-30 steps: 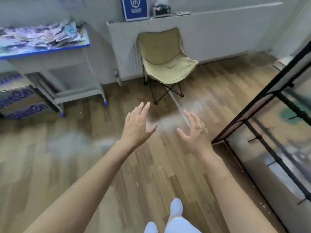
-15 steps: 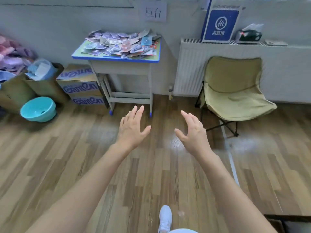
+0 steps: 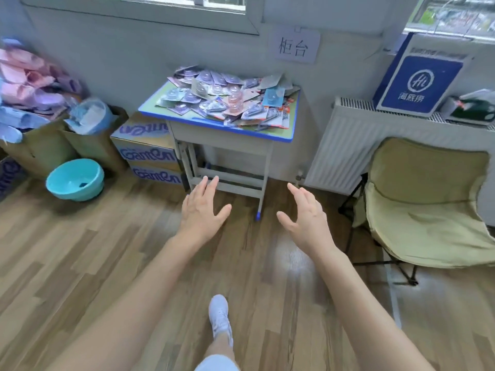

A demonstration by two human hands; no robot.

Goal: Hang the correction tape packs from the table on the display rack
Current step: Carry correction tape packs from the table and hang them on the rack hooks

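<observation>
correction tape packs (image 3: 222,101) lie in a loose heap all over the top of the small blue-edged table (image 3: 290,135) against the far wall, some overlapping, a few hanging near the front edge. both arms reach forward over the wooden floor, well short of the table. the left hand (image 3: 202,210) is spread flat, fingers straight, holding nothing; the right hand (image 3: 308,215) is open too, fingers slightly bent and apart, also empty. one white shoe (image 3: 220,317) is planted ahead, so this looks like a walk toward the table to fetch packs. the display rack does not show in this view, so how many packs already hang there cannot be told. judging by the size of the pile, most of the work looks to be ahead: reach the table, pick up packs, carry them to the rack and hang them. beside the table stand stacked cardboard boxes (image 3: 150,153) and a teal basin (image 3: 76,179) to the left, a folding chair (image 3: 428,207) to the right.
</observation>
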